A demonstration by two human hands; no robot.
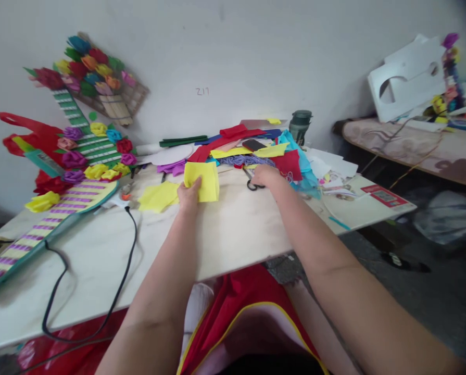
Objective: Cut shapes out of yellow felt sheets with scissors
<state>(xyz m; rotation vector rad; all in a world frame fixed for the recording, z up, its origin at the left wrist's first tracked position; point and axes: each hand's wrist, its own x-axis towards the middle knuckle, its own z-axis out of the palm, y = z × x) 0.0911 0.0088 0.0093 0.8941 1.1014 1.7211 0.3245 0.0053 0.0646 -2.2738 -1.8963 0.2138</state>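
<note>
My left hand (188,195) pinches a folded yellow felt square (203,181) and holds it just above the pale table (233,229). Another yellow felt sheet (158,197) lies flat to its left. My right hand (264,176) reaches to the black-handled scissors (251,183) and rests over them, fingers curled around the handles near a purple braided cord (245,160). Beyond both hands is a heap of felt scraps (248,143) in red, yellow, blue and turquoise.
A craft piece with paper roses and striped strips (72,172) fills the table's left side. A black cable (96,271) loops across the front left. A dark green cup (300,125) stands at the back. Papers (357,195) cover the right end; a bench (412,146) stands beyond.
</note>
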